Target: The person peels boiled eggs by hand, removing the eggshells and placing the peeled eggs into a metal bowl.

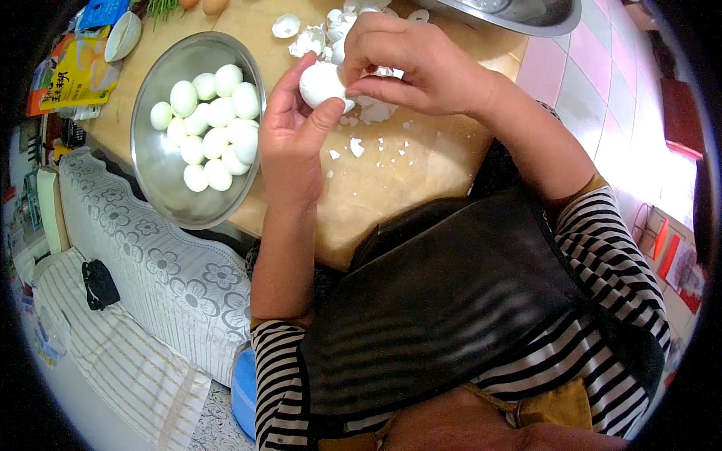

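Note:
A white egg [322, 84], partly in its shell, rests in the fingers of my left hand [295, 128]. My right hand [417, 68] is at the egg's right side, its thumb and fingers pinched together at a bit of shell. Broken eggshells [310, 41] are heaped just beyond my hands, and small shell flakes lie scattered on the wooden table [361, 203] below them. To the left, a steel bowl [154, 177] holds several peeled eggs [214, 141].
Another metal bowl [526, 19] stands at the table's far right edge. At the far left are a small white bowl [123, 37], a yellow packet [81, 71], brown eggs [214, 6] and green stalks [161, 7]. A sofa with a patterned cover [162, 259] is beside the table.

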`<state>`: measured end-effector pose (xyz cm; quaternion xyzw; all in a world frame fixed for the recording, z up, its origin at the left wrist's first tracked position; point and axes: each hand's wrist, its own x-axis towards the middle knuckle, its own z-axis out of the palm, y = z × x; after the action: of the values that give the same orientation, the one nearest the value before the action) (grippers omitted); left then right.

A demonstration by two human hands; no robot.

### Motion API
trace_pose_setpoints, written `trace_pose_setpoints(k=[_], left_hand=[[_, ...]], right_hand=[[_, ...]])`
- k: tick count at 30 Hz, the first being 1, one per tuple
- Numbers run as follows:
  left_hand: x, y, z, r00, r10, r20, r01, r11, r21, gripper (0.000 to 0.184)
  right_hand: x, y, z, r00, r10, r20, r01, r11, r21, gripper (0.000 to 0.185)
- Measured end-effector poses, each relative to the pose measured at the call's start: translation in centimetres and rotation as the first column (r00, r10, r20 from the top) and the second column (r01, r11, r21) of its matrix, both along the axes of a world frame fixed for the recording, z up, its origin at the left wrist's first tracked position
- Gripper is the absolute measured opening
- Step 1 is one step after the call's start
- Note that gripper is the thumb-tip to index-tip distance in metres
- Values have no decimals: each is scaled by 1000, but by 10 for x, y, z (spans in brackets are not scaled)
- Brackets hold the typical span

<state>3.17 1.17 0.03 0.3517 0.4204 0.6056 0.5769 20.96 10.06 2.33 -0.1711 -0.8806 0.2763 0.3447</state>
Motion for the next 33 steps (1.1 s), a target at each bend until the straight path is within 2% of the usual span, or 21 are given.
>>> trace_pose_setpoints(k=[2, 3, 5, 8, 9, 11, 12, 14, 17, 20, 22, 25, 29, 33], left_hand=[[0, -1, 0, 1000, -5, -10, 5, 1000, 1, 54], [0, -1, 1, 1000, -12, -3, 12, 1000, 0, 53], [0, -1, 1, 1000, -19, 4, 19, 1000, -1, 53], [1, 0, 3, 1000, -25, -13, 25, 999, -24, 50], [1, -1, 6, 999, -16, 38, 19, 998, -66, 49], [0, 0, 7, 996, -5, 88, 14, 994, -109, 48], [-2, 1, 6, 990, -16, 137, 29, 995, -97, 48], [-3, 1, 6, 982, -27, 185, 43, 996, -83, 48], [-1, 0, 6, 981, -9, 196, 25, 997, -79, 49], [1, -1, 6, 988, -9, 154, 21, 997, -73, 49], [1, -1, 2, 1000, -4, -3, 4, 999, -41, 51], [5, -1, 3, 996, 29, -85, -29, 1000, 6, 53], [7, -2, 1, 993, 29, -111, -25, 999, 34, 54], [9, -3, 0, 991, 11, -133, -4, 999, 50, 54]], right_hand=[[2, 3, 5, 992, 82, 91, -78, 996, -50, 13], [2, 2, 5, 992, 82, 90, -78, 996, -52, 13], [3, 0, 7, 985, 80, 156, -52, 983, -174, 13], [4, 1, 4, 986, 65, 155, -32, 977, -209, 11], [3, 1, 3, 986, 65, 154, -31, 977, -209, 11], [2, 1, -2, 982, -122, 146, 132, 989, -64, 10], [1, 2, -5, 982, -122, 146, 132, 989, -64, 10], [-2, 3, -9, 989, -148, -22, 148, 989, 2, 14], [-5, -3, -4, 993, -103, -55, 102, 995, -4, 14], [-6, -9, -4, 992, -118, -44, 118, 993, -1, 12], [-5, -8, -5, 993, -118, -25, 118, 993, 17, 13], [-4, -8, -4, 990, -138, 4, 138, 987, 79, 12], [-6, -7, -5, 978, -207, 2, 201, 953, 228, 11], [-6, -6, -10, 979, -201, -37, 204, 949, 242, 13]])
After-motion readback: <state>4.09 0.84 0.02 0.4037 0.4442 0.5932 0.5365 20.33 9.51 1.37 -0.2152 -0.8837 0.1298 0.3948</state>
